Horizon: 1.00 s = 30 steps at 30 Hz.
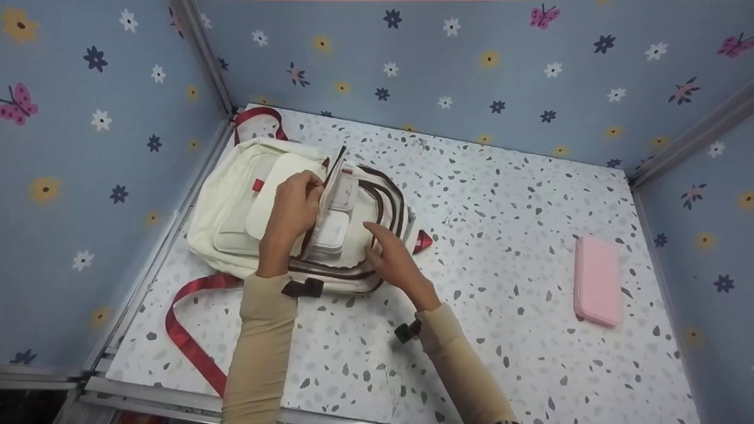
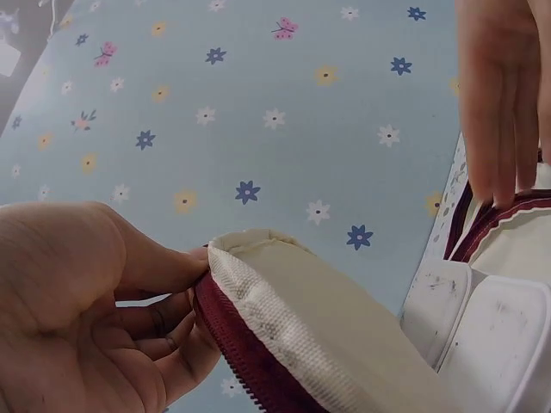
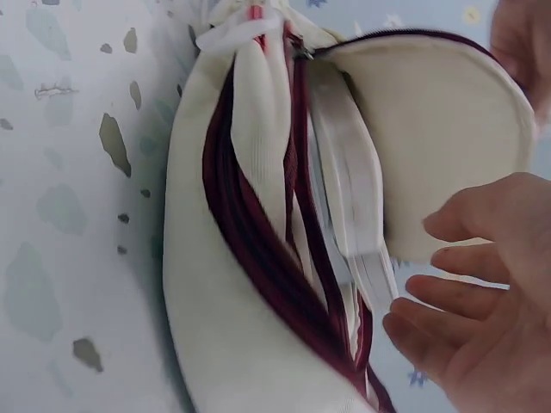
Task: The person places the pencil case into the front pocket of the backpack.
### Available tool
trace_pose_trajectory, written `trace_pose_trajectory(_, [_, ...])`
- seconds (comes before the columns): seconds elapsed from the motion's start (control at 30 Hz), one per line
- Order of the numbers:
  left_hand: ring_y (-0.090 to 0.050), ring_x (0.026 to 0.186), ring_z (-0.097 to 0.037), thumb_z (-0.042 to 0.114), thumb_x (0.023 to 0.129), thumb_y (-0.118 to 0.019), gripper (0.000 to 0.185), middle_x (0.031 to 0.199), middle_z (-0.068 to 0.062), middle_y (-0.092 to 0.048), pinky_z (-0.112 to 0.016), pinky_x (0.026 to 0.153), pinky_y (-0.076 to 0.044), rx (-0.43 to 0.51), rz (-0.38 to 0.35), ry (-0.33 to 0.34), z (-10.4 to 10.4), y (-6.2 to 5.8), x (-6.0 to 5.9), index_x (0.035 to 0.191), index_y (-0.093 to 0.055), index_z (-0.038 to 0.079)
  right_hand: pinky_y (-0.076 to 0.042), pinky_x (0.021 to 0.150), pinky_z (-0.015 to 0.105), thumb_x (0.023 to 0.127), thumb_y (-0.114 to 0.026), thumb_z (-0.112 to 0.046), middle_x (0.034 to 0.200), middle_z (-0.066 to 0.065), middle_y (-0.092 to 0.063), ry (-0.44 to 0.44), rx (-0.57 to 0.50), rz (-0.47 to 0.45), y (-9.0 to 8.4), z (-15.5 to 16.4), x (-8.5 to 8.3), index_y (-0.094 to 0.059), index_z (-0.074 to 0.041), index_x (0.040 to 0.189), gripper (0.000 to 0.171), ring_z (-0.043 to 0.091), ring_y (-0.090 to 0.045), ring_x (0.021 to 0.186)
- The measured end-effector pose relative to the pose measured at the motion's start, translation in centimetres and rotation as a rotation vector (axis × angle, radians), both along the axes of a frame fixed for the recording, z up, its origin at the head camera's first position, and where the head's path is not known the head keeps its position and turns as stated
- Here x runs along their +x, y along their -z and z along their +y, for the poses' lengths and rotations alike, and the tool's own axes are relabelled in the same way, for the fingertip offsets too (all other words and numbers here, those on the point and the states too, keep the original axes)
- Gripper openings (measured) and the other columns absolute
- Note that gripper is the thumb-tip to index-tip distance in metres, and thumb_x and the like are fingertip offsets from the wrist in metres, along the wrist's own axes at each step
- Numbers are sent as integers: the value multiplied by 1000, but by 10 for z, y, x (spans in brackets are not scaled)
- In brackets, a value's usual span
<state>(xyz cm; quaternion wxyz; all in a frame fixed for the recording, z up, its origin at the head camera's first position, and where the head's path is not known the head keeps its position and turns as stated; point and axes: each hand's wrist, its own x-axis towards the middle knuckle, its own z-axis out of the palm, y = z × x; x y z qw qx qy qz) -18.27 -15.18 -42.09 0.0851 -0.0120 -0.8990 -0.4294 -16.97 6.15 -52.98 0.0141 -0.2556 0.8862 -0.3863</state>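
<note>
A cream backpack [image 1: 221, 194] with dark red zips lies on the table, its front pocket unzipped. At the raised pocket flap [image 2: 318, 318], my left hand [image 1: 294, 206] pinches the zipped edge between thumb and fingers. Two white cases sit inside the pocket, one nearer case [image 1: 331, 231] and one farther case [image 1: 344, 191]. Over the pocket's right side is my right hand [image 1: 397, 259], fingers extended and holding nothing. In the right wrist view its fingertips come close to a white case [image 3: 366, 198]; whether they touch it I cannot tell.
A pink rectangular case [image 1: 598, 281] lies at the right of the speckled table [image 1: 495, 235]. One red strap [image 1: 188, 335] trails toward the front edge, another strap [image 1: 259, 112] loops at the back left. Flowered panels [image 1: 412, 53] enclose the back and sides.
</note>
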Motion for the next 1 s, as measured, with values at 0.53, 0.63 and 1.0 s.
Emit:
trace_pose_trajectory(0.53, [-56,88,-32,4,94,-53,14,93,-21,-61,-43,81,-43,-2,46,-18,-18,1,3,98,-61,-6,-49,94,43,91,-61,-7,124,17,-60,291,-234,40,14,76,10,-55,-1,129,40,32,-58,112])
trace_pose_trajectory(0.63, [-56,88,-32,4,94,-54,13,93,-22,-61,-44,81,-43,-2,47,-20,-19,0,4,98,-61,-6,-47,98,44,91,-62,-9,128,14,-59,368,-228,29,15,92,12,-55,-3,129,40,28,-55,118])
trace_pose_trajectory(1.0, [-56,89,-34,3,93,-54,13,93,-23,-60,-45,82,-42,0,55,-13,-20,-2,2,98,-61,-7,-40,105,44,91,-63,-14,138,12,-51,559,-194,-34,18,154,15,-50,-7,136,47,29,-49,127])
